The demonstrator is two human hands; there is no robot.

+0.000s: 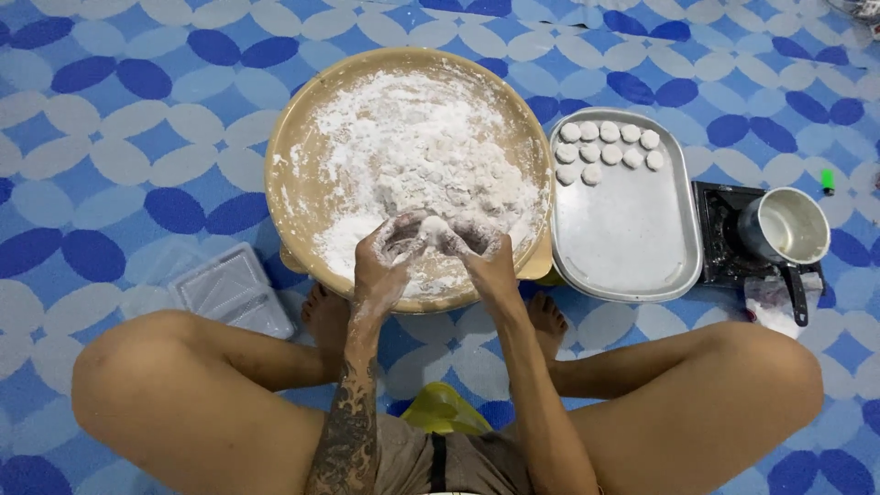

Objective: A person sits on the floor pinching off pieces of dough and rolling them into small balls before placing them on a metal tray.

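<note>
I see a small lump of dough (434, 229) pinched between my two hands, right at the near edge of the big round tray (291, 137) that sits on the floor (110, 119) in front of my crossed legs. My left hand (392, 252) cups the lump from its side, fingers curled in around it, and my right hand (478, 246) meets it from the other side, fingertips pressing into the same piece, so both hands are grasping the dough together. Both forearms reach forward from my lap and converge over the tray's near rim; the left forearm carries a dark tattoo, and both hands are coated in white flour.

The tray is tan, shallow and circular, and a loose heap of flour (412, 147) with more dough pieces buried in it spreads over its far and middle part, just beyond my fingers.

Just beside the tray's right edge lies a metal pan (632, 238), oblong with rounded corners, dull silver. At its far end sit small, round, flattened dough balls (610, 144), dusted white, in close rows. Further right, a small steel pot (786, 227) with a dark handle rests on a black burner (720, 234). By my left knee lies a clear plastic lid (229, 291) on the blue patterned floor.
</note>
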